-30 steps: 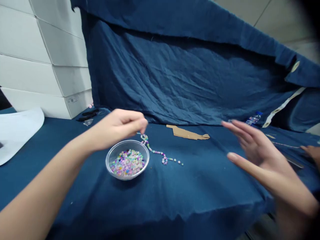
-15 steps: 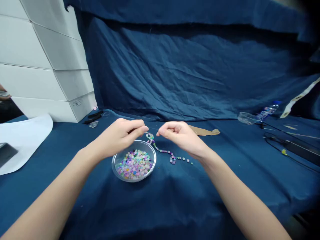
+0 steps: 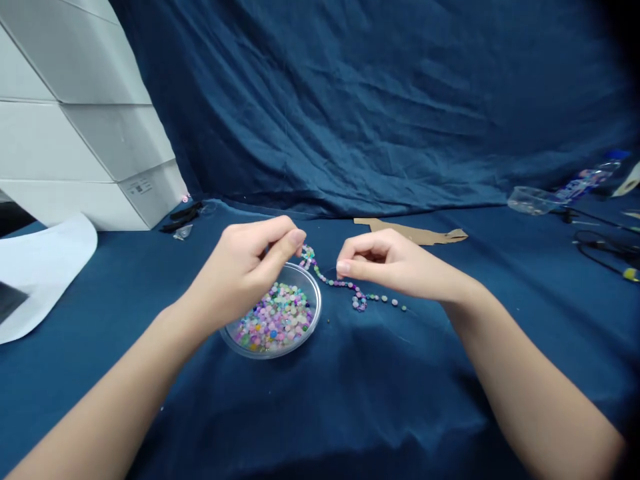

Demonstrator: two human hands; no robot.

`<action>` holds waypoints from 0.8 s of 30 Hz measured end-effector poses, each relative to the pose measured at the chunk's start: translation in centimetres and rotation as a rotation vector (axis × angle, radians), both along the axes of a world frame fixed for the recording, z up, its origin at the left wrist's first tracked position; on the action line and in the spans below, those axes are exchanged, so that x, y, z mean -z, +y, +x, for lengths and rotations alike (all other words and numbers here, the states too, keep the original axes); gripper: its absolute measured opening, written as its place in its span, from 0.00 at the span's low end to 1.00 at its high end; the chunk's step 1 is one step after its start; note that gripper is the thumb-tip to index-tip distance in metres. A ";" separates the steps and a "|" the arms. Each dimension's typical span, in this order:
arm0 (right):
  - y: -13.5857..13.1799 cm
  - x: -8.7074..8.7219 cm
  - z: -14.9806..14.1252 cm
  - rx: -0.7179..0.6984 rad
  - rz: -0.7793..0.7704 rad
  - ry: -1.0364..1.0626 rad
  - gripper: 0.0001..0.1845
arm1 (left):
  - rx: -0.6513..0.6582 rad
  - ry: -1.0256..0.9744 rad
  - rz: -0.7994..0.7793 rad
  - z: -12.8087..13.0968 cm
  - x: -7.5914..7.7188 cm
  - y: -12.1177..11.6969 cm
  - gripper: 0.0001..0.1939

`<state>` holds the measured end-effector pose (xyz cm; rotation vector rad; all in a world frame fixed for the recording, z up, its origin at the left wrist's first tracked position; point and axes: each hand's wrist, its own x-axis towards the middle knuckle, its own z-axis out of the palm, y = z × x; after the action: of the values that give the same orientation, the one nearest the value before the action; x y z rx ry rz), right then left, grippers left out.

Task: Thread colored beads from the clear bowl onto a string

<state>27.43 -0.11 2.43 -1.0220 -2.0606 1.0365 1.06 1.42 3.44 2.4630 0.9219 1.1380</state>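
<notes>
A clear plastic bowl (image 3: pixel 310 323) full of small pastel beads sits on the blue cloth. A string of beads (image 3: pixel 345 285) trails from the bowl's far rim to the right across the cloth. My left hand (image 3: pixel 245 267) hovers over the bowl, thumb and fingers pinched on the upper end of the bead string. My right hand (image 3: pixel 387 261) is just right of it, fingers curled in a pinch above the string; what it holds is too thin to make out.
Stacked white boxes (image 3: pixel 75 120) stand at the back left, a white sheet (image 3: pixel 45 267) lies beside them. Small black items (image 3: pixel 181 217) lie near the boxes. A cardboard scrap (image 3: pixel 415 232) lies behind my hands. At the right are a clear container (image 3: pixel 531 200), a bottle (image 3: pixel 590 177) and cables (image 3: pixel 607 250).
My right hand swung in from the far right and closed into a pinch beside my left hand. The view has tilted down and shifted.
</notes>
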 end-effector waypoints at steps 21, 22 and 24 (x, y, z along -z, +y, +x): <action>1.7 2.3 -1.3 0.187 0.124 0.368 0.19 | 0.006 -0.347 -0.429 0.5 1.4 1.4 0.11; 1.7 2.4 -1.3 0.199 0.132 0.364 0.18 | -0.024 -0.363 -0.417 0.5 1.4 1.4 0.10; 1.6 2.4 -1.5 0.225 0.170 0.342 0.18 | -0.071 -0.401 -0.414 0.5 1.4 1.4 0.10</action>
<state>25.94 1.51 0.04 -0.8959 -1.6828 0.8389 1.58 2.79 2.03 1.8061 1.0027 1.2537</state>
